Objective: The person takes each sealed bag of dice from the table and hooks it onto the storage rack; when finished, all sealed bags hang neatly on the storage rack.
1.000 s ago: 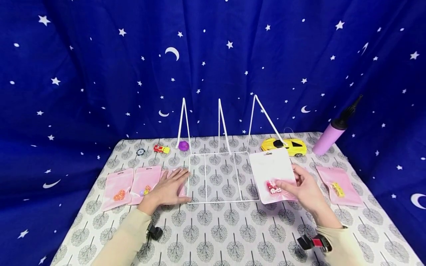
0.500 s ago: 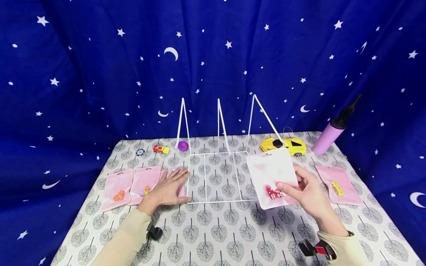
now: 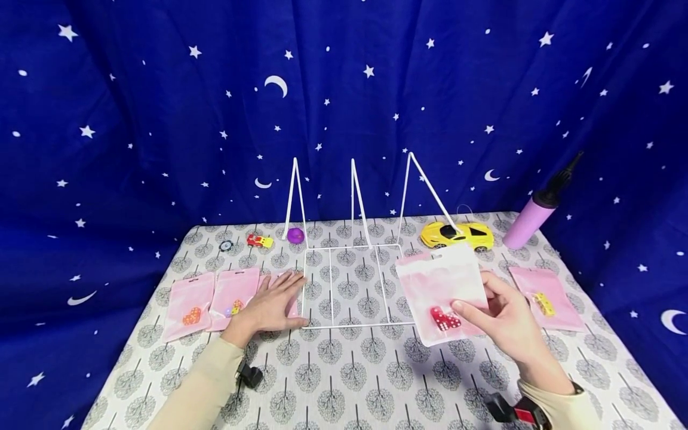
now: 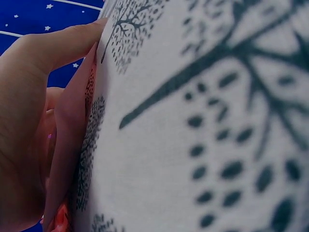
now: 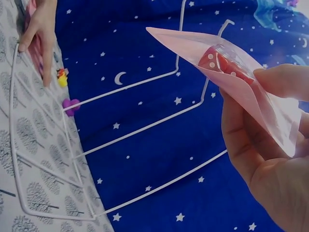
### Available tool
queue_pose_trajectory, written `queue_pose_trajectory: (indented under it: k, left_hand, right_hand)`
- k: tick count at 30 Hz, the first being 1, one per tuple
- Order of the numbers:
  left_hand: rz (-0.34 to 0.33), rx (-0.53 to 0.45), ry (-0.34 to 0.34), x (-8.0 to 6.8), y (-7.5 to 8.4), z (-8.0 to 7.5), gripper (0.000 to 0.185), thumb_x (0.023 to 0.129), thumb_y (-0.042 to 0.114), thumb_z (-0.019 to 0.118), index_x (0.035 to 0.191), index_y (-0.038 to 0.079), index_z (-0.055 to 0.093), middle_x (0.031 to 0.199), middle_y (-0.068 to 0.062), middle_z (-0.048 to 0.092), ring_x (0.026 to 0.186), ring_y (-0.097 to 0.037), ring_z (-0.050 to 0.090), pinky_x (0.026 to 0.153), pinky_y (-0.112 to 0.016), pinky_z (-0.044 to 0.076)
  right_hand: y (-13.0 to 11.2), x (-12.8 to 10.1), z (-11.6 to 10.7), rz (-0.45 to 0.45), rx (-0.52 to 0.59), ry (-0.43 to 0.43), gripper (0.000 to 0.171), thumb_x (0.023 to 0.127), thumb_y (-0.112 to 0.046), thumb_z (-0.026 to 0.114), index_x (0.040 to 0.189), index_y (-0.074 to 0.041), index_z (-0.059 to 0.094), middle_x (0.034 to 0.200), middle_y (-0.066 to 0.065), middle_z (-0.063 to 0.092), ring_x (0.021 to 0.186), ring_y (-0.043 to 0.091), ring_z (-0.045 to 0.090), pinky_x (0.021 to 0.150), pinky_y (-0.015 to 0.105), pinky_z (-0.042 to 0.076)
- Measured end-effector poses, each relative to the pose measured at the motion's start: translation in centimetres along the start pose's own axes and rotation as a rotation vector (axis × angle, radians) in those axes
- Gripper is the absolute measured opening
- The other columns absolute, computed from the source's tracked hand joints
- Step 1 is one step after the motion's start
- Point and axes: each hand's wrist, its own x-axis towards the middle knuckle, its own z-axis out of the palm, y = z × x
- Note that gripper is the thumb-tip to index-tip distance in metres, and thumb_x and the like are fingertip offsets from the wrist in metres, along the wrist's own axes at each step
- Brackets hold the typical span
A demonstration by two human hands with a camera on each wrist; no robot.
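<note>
A person's right hand (image 3: 505, 325) is pinching a pink zip pouch (image 3: 430, 283) of red dice (image 3: 445, 319), thumb in front and fingers behind, and is holding it up off the tree-print tablecloth (image 3: 330, 397) near the right end of a white wire rack (image 3: 355, 326). The left hand (image 3: 275, 304), its fingers extended, is resting over another pink pouch (image 3: 293, 307) at the rack's left edge. Two more pouches are lying farther left, one showing orange dice (image 3: 192, 316), the other mixed-colour dice (image 3: 234, 308); a pouch of yellow dice (image 3: 545, 304) is lying at far right. Behind, a yellow toy sports car (image 3: 475, 236) is sitting beside the rack, a purple hand pump (image 3: 529, 224) is leaning at right, and a star-and-moon curtain (image 3: 344, 101) is hanging as the backdrop.
</note>
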Motion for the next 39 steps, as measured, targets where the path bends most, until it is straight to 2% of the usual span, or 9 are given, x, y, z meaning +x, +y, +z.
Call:
queue_pose_trajectory:
  k: [4, 7, 14, 20, 26, 39]
  left_hand:
    - [-0.003, 0.004, -0.004, -0.1, 0.0, 0.0, 0.103, 0.078, 0.079, 0.053, 0.156, 0.018, 0.023, 0.163, -0.003, 0.02, 0.149, -0.031, 0.017, 0.117, -0.065, 0.011]
    - [-0.002, 0.008, -0.001, -0.1, -0.1, 0.0, 0.103, 0.078, 0.079, 0.053, 0.156, 0.018, 0.023, 0.163, -0.003, 0.02, 0.149, -0.031, 0.018, 0.117, -0.065, 0.011]
    - [-0.005, 0.01, 0.001, -0.1, -0.2, 0.2, 0.102, 0.078, 0.078, 0.053, 0.156, 0.018, 0.024, 0.162, -0.003, 0.021, 0.15, -0.03, 0.018, 0.117, -0.065, 0.012]
    - [-0.006, 0.014, -0.004, 0.1, -0.1, 0.0, 0.102, 0.078, 0.08, 0.05, 0.156, 0.019, 0.023, 0.163, -0.002, 0.02, 0.15, -0.03, 0.017, 0.117, -0.065, 0.011]
    - [-0.003, 0.026, -0.011, 0.2, 0.0, -0.2, 0.101, 0.079, 0.079, 0.051, 0.156, 0.02, 0.021, 0.163, -0.001, 0.019, 0.15, -0.03, 0.017, 0.117, -0.065, 0.011]
    - [-0.007, 0.036, -0.016, 0.2, 0.2, 0.0, 0.101, 0.079, 0.079, 0.05, 0.156, 0.021, 0.021, 0.163, 0.0, 0.018, 0.15, -0.03, 0.017, 0.117, -0.065, 0.012]
  right_hand:
    - [-0.3, -0.1, 0.1, -0.101, 0.076, -0.011, 0.043, 0.077, 0.025, 0.062, 0.115, 0.004, 0.061, 0.093, 0.0, 0.075, 0.073, 0.013, 0.072, 0.06, 0.026, 0.06]
    - [-0.5, -0.1, 0.1, -0.142, 0.122, 0.0, 0.042, 0.075, 0.028, 0.059, 0.112, 0.007, 0.06, 0.093, 0.003, 0.075, 0.072, 0.014, 0.073, 0.059, 0.026, 0.06]
    - [-1.1, 0.1, -0.2, -0.073, 0.15, 0.078, 0.039, 0.078, 0.026, 0.059, 0.109, 0.003, 0.062, 0.094, 0.003, 0.075, 0.073, 0.014, 0.072, 0.062, 0.025, 0.06]
    - [-0.9, 0.6, -0.5, -0.135, 0.183, 0.1, 0.042, 0.077, 0.028, 0.056, 0.112, 0.005, 0.062, 0.097, 0.004, 0.076, 0.075, 0.014, 0.073, 0.064, 0.024, 0.06]
    - [-0.6, 1.4, -0.9, -0.217, 0.258, 0.033, 0.046, 0.079, 0.031, 0.05, 0.116, 0.005, 0.06, 0.099, 0.006, 0.074, 0.079, 0.016, 0.074, 0.062, 0.027, 0.06]
    - [0.1, 1.7, -1.4, -0.209, 0.344, 0.022, 0.047, 0.08, 0.032, 0.047, 0.117, 0.007, 0.059, 0.098, 0.01, 0.073, 0.08, 0.018, 0.074, 0.063, 0.029, 0.059]
